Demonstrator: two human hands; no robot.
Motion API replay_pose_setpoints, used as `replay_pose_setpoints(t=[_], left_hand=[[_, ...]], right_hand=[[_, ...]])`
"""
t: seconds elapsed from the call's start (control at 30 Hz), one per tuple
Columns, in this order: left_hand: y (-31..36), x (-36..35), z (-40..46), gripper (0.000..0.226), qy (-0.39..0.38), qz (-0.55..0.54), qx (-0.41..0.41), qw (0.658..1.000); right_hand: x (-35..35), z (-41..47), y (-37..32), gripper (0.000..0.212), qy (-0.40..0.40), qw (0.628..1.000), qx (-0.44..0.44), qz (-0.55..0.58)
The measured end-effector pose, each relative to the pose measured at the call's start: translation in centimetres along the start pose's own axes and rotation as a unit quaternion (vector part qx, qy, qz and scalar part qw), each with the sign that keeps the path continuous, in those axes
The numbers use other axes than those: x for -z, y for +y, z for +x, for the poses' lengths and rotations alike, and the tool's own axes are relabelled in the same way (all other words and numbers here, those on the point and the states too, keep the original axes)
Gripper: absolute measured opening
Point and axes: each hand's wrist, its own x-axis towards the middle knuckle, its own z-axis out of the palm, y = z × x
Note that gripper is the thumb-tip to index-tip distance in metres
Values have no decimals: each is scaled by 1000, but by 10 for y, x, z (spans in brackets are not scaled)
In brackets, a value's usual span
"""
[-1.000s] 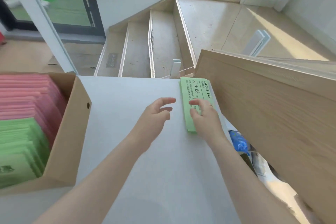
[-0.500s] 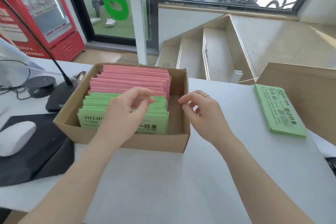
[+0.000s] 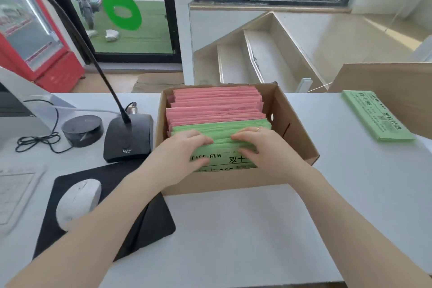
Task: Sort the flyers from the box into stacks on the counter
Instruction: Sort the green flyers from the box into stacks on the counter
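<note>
A cardboard box [image 3: 295, 128] stands on the white counter [image 3: 233, 229], with pink flyers [image 3: 215, 103] upright at the back and green flyers [image 3: 222, 127] at the front. My left hand [image 3: 182, 151] and my right hand [image 3: 259, 145] are both in the box. Their fingers curl over the top edges of the front green flyers and the thumbs lie on the printed front sheet. A flat stack of green flyers [image 3: 376, 117] lies on the counter at the far right, apart from the box.
Left of the box stand a gooseneck microphone base [image 3: 128, 138] and a round black puck [image 3: 82, 130] with cables. A white mouse [image 3: 78, 201] sits on a black pad [image 3: 112, 229]. A wooden panel [image 3: 397, 84] rises behind the green stack.
My view swung left from the green stack to the box. Both hands left the stack, crossed to the box and now grip the front green flyers.
</note>
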Motion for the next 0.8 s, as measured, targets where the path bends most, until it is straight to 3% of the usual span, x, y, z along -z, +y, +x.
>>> replay_pose_setpoints(t=[0.33, 0.5, 0.6, 0.7, 0.8], left_hand=[[-11, 0, -1, 30, -14, -3, -31, 999], [-20, 5, 5, 42, -67, 42, 10, 997], [-23, 4, 3, 38, -39, 8, 18, 999], [-25, 1, 2, 32, 5, -11, -4, 1000], [-25, -1, 2, 29, 36, 5, -25, 999]], right_hand=[[2, 1, -14, 21, -14, 997, -1, -81], [5, 5, -11, 34, -81, 987, -73, -118], [3, 6, -10, 40, -53, 990, -71, -109], [-1, 6, -9, 36, 3, 992, 3, -125], [-3, 5, -6, 33, 8, 990, 30, -140]])
